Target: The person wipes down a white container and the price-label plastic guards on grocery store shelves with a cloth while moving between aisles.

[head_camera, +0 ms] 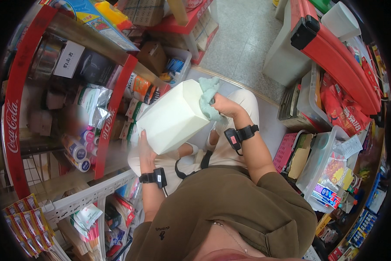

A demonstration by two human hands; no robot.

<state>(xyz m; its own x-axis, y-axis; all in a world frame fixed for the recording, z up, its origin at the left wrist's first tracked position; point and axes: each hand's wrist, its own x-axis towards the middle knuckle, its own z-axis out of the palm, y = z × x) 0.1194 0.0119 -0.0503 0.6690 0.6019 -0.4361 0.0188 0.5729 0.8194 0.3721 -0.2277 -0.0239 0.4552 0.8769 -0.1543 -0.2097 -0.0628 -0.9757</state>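
Note:
A white faceted plastic bin (174, 119) lies tilted on its side across my lap. My left hand (145, 146) holds its lower left end, with the thumb on the outer face and the other fingers hidden beneath. At the opposite, upper right end, my right hand (224, 105) grips a pale green cloth (209, 98), which is pressed against the bin's end and edge. The fingertips of that hand are partly covered by the cloth. Both wrists wear black straps with small devices.
At the left stands a red-edged shelf rack (14, 130) with bottles and packets. A clear bin (179, 65) with small boxes sits ahead. On the right are a pink basket (284, 151), a translucent plastic tub (313, 176) of goods and a red-edged counter (342, 55).

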